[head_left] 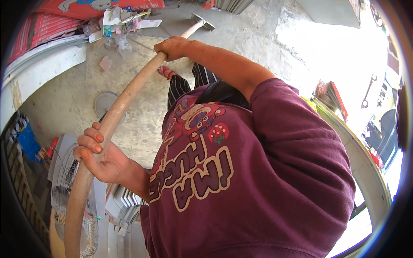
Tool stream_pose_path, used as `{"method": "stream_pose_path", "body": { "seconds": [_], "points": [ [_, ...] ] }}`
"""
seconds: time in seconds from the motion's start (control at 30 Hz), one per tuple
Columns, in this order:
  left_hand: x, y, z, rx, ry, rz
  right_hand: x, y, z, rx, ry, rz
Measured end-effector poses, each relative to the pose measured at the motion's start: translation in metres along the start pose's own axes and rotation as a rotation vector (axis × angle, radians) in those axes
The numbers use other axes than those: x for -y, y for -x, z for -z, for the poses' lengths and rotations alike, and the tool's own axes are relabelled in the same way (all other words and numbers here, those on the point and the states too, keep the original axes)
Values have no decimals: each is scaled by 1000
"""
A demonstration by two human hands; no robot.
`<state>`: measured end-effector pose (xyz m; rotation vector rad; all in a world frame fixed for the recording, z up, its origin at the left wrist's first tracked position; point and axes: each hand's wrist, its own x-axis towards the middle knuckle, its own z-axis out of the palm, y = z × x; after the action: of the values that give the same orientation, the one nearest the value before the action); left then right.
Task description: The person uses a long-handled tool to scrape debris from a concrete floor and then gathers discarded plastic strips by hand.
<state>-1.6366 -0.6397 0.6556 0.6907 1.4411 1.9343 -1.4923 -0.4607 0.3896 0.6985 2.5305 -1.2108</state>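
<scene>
A long, thick wooden-handled hoe [122,101] runs slantwise from the lower left to the far middle. Its small flat head [203,22] rests on the concrete floor at the far end. Higher up the handle, my left hand [101,155] is closed round the wood, with orange stains on its fingertips and nails. Farther down, toward the head, my right hand [173,47] grips the same handle, its arm stretched forward. To the left of the head lies a heap of litter [122,23] with papers, wrappers and clear plastic.
Red printed sheets [47,30] and a white curved ledge [47,71] line the far left. A round grey disc [105,105] and a pale scrap [105,63] lie on the floor. A wire-caged fan [88,230] stands near left. Tools, including a wrench [368,91], are at right.
</scene>
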Motion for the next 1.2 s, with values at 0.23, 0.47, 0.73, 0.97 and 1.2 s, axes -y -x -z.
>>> {"method": "stream_pose_path", "body": {
  "seconds": [0.23,0.47,0.73,0.97,1.2],
  "points": [
    [-18,-29,53,-18,-28,-7,46,-39,0,8,1,-21],
    [-58,-48,100,-67,-30,-103,110,-86,-3,-4,1,79],
    [-96,-52,148,-69,-57,-294,176,-122,-4,49,42,200],
    [-111,-54,150,-108,-84,-342,189,-115,3,60,73,249],
    [-76,-49,122,-5,-17,-241,133,-72,18,72,95,150]
  ]
}}
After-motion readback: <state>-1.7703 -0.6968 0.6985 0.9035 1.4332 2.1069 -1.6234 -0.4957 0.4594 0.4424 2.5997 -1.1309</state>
